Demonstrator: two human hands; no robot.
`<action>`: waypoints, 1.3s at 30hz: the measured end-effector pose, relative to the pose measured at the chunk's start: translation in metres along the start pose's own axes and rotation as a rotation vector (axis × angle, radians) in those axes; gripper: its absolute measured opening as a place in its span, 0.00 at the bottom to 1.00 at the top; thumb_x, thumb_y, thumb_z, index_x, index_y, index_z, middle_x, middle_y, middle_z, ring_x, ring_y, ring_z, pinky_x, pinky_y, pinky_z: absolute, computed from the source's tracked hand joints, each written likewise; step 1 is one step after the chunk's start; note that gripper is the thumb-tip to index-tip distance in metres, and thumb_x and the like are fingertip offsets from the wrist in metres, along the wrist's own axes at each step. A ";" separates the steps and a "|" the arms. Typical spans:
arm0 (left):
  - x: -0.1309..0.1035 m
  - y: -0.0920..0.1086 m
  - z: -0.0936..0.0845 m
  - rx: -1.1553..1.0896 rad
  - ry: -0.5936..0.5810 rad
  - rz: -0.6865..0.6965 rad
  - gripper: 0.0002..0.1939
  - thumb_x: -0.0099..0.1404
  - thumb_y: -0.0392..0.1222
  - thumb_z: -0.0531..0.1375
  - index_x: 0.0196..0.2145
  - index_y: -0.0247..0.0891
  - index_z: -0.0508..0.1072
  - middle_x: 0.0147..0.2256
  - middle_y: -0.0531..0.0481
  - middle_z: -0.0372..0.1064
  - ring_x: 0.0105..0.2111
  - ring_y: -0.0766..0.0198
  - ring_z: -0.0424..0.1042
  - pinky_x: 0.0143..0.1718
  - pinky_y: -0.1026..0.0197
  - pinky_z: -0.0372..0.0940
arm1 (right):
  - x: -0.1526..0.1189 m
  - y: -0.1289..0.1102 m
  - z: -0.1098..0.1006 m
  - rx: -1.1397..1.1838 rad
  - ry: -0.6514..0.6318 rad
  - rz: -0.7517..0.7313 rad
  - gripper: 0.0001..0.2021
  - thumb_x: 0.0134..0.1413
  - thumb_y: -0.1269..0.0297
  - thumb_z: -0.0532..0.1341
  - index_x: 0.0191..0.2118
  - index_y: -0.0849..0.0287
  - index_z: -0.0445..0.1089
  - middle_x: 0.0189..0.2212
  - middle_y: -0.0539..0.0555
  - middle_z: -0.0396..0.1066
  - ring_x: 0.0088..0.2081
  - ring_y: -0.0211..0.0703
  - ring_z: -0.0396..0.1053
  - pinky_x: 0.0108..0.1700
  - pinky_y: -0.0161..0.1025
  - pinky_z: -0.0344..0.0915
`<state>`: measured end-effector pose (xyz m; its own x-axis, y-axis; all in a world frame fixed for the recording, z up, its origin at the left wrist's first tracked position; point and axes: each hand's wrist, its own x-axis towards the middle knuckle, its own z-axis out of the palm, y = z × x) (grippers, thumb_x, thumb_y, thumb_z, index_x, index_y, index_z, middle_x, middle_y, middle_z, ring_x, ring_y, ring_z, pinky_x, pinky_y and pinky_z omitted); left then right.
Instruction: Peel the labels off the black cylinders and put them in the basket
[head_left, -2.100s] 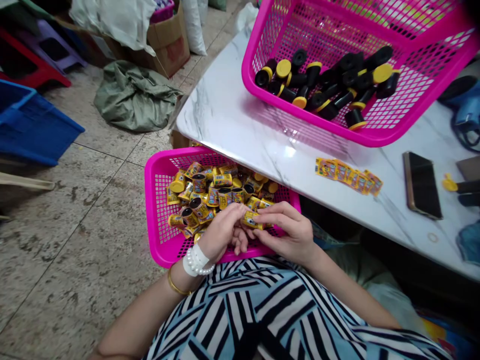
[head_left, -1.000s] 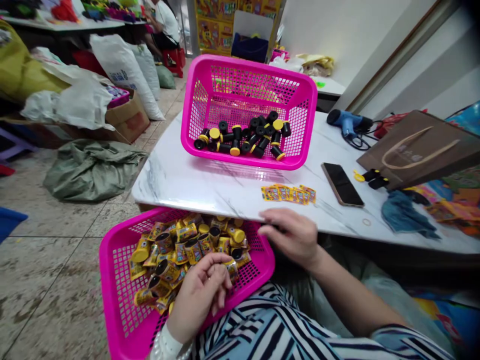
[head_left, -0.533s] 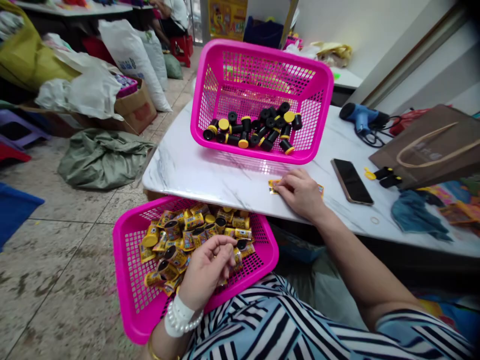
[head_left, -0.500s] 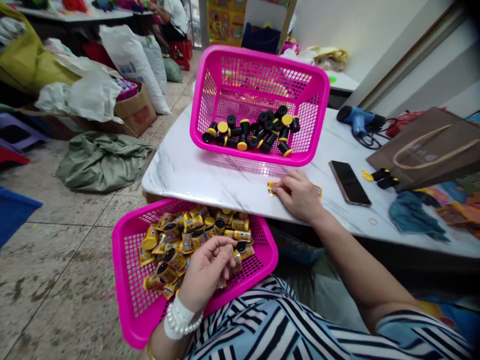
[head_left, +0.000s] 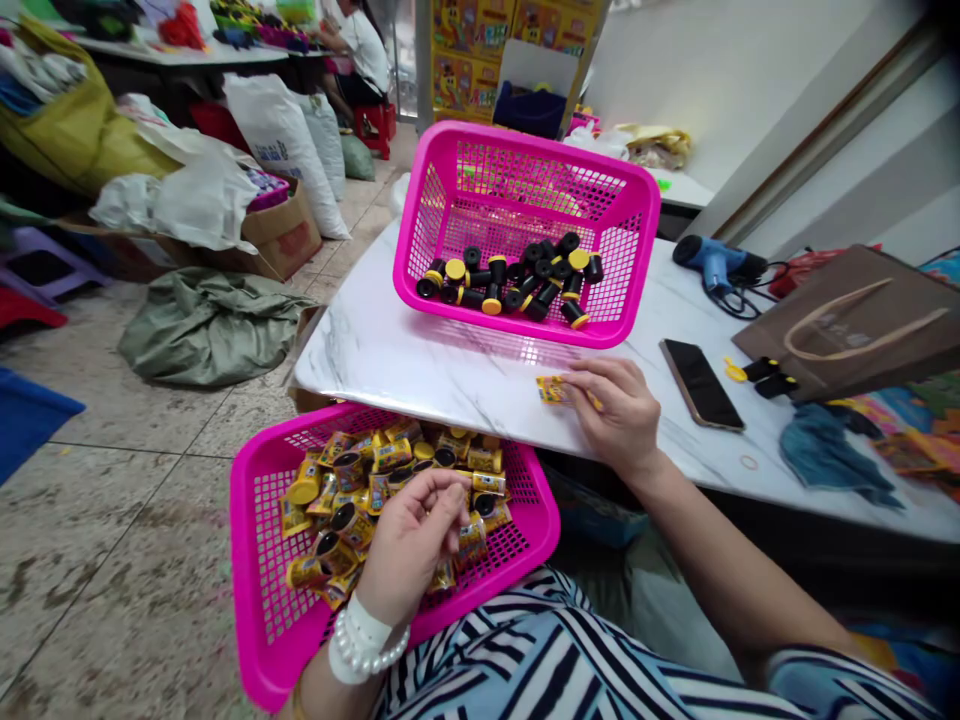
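Note:
My right hand (head_left: 616,408) is at the table's front edge, its thumb and fingertips closed on a small flat yellow printed sleeve (head_left: 551,389). Part of that sleeve is hidden under the fingers. My left hand (head_left: 420,540), with a white band and pearl bracelet at the wrist, hovers over the lower pink basket (head_left: 251,600). Its fingers are curled with the thumb against them; whatever may be inside is hidden. Several small yellow-wrapped cylinders (head_left: 390,455) fill the lower basket. On the table, the upper pink basket (head_left: 525,335) holds several bare black cylinders with yellow caps (head_left: 536,300).
Right of my right hand a phone (head_left: 701,385) lies on the marble-patterned table (head_left: 360,350). Beyond are a blue heat gun (head_left: 716,262), a brown paper bag (head_left: 847,310) and a blue cloth (head_left: 832,450). Sacks (head_left: 289,150) stand on the floor at left; a person sits far back.
My right hand has risen slightly, its fingers drawn up from lying flat over the sleeve to a pinch on it. My left hand stays over the lower basket. The view has tilted up a little.

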<state>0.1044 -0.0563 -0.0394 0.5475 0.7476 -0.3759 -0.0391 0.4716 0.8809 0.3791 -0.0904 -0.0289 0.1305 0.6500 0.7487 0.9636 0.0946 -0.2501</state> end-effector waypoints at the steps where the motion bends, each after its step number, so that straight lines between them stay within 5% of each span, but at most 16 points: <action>1: 0.003 0.002 0.004 -0.011 0.007 0.013 0.20 0.59 0.55 0.66 0.38 0.35 0.73 0.25 0.54 0.67 0.17 0.75 0.59 0.15 0.72 0.51 | 0.000 -0.010 0.000 0.053 0.025 0.012 0.05 0.59 0.69 0.64 0.40 0.55 0.77 0.42 0.56 0.78 0.44 0.50 0.74 0.50 0.50 0.70; 7: 0.033 0.010 0.024 -0.064 0.003 0.162 0.22 0.55 0.51 0.69 0.42 0.35 0.71 0.32 0.51 0.71 0.19 0.74 0.62 0.15 0.69 0.56 | -0.010 -0.078 0.018 0.370 -0.055 0.208 0.06 0.61 0.70 0.61 0.42 0.56 0.74 0.38 0.53 0.79 0.37 0.43 0.77 0.41 0.39 0.73; 11: 0.042 0.005 0.018 -0.079 0.020 0.216 0.16 0.58 0.50 0.67 0.35 0.35 0.72 0.22 0.57 0.65 0.16 0.74 0.59 0.16 0.69 0.55 | -0.020 -0.106 0.027 0.498 -0.179 0.303 0.04 0.61 0.68 0.61 0.39 0.56 0.74 0.30 0.51 0.76 0.30 0.39 0.74 0.33 0.35 0.70; 17: 0.026 0.010 -0.006 -0.017 -0.042 0.144 0.13 0.59 0.47 0.67 0.30 0.36 0.71 0.19 0.58 0.63 0.16 0.74 0.59 0.17 0.70 0.54 | -0.009 -0.107 0.022 1.084 -0.534 0.832 0.17 0.55 0.59 0.67 0.48 0.57 0.70 0.31 0.50 0.74 0.28 0.37 0.71 0.27 0.33 0.68; 21: 0.014 0.019 -0.017 0.072 -0.073 0.118 0.11 0.58 0.45 0.67 0.29 0.35 0.71 0.21 0.57 0.64 0.16 0.75 0.59 0.17 0.70 0.53 | -0.004 -0.103 0.023 1.166 -0.802 0.927 0.13 0.51 0.55 0.69 0.35 0.61 0.74 0.26 0.48 0.71 0.23 0.32 0.66 0.24 0.30 0.63; 28: 0.000 0.003 -0.020 -0.046 0.193 0.197 0.12 0.65 0.48 0.62 0.32 0.36 0.71 0.22 0.58 0.64 0.15 0.76 0.58 0.16 0.71 0.53 | -0.023 -0.127 0.043 1.074 -0.576 1.029 0.18 0.52 0.48 0.68 0.29 0.59 0.68 0.16 0.44 0.65 0.16 0.31 0.61 0.18 0.28 0.59; 39: -0.011 -0.002 -0.019 -0.031 0.295 0.268 0.15 0.65 0.52 0.61 0.38 0.36 0.78 0.24 0.55 0.66 0.15 0.75 0.58 0.17 0.69 0.55 | -0.029 -0.135 0.046 1.030 -0.522 0.912 0.17 0.59 0.48 0.63 0.29 0.58 0.69 0.17 0.46 0.64 0.17 0.34 0.61 0.20 0.31 0.60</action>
<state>0.0826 -0.0568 -0.0428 0.2510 0.9461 -0.2046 -0.1754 0.2524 0.9516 0.2341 -0.0871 -0.0454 0.2757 0.9494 -0.1505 -0.0211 -0.1506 -0.9884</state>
